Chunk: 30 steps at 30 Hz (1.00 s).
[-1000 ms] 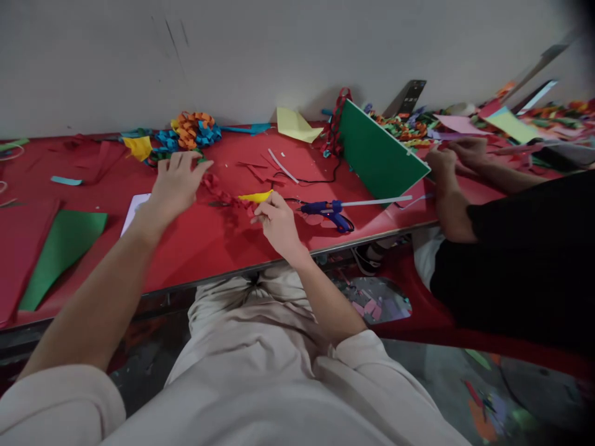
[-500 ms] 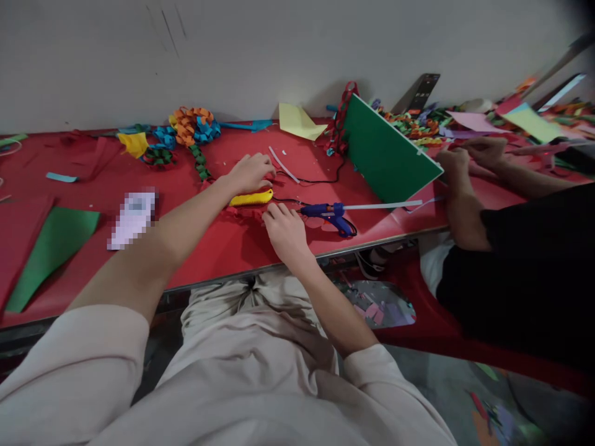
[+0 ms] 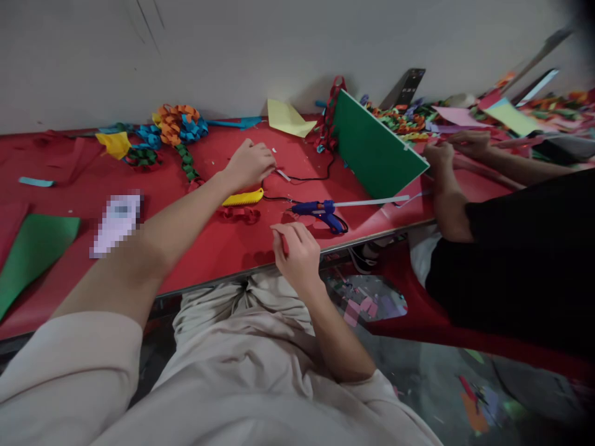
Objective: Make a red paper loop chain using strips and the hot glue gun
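R hand (image 3: 297, 253) moved back from red chain (image 3: 239, 215) twd table edge (image 3: 209, 282); L hand (image 3: 251, 164) nr yellow tool (image 3: 244, 197); hands apart, can't tell if either grips.

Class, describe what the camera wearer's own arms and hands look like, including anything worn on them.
The left hand and right hand are both ungloved. No watch or bracelet shows on either wrist. The forearms are bare, and the loose, pale beige-grey left sleeve and right sleeve are short, with no pattern visible.
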Tool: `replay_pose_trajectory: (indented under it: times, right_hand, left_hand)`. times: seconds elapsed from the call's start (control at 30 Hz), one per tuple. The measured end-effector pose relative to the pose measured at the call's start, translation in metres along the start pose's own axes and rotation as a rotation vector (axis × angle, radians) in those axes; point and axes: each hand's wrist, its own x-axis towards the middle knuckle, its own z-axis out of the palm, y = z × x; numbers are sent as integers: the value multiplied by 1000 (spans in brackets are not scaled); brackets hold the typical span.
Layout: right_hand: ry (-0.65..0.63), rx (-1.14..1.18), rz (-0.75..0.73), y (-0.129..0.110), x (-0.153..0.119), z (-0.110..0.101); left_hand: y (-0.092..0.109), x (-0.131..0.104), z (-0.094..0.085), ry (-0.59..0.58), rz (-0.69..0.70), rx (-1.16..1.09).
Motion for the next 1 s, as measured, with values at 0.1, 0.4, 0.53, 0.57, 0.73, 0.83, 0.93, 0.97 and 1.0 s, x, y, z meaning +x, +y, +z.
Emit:
replay_pose_trajectory:
  times: [0.1,0.4,0.53,0.57,0.73,0.83,0.93,0.97,1.0]
  right_hand:
    - [108,262,152,2,0,-9]
    - [-86,866,612,-23,7,-7]
    - [-178,1056,802,-26,8,0]
    - [-240,1092,825,-25,9,1]
    - [-475,1196,914,-25,16,11]
    - [-458,1269,989,-28,19,18]
    - [-430,1345,1028,-30,22,19]
    - [-436,1361,1033,-31,23,18]
    - [-452,1371,1035,-31,24,17]
  left_hand:
    - [24,-17,-37,191,-123,-118]
    - [120,-177,-76,26,-273,-704]
    - [118,-217,-65,125,-422,-1121]
    - [115,-223,-64,138,-408,-1200]
    - [115,-237,-58,139,-289,-1253]
    - [123,-236,-56,198,-248,-1211]
    - [131,-235,-55,263,-238,-1138]
    - [133,-235,-56,265,-247,-1116]
    - [134,-235,-56,257,-253,-1097]
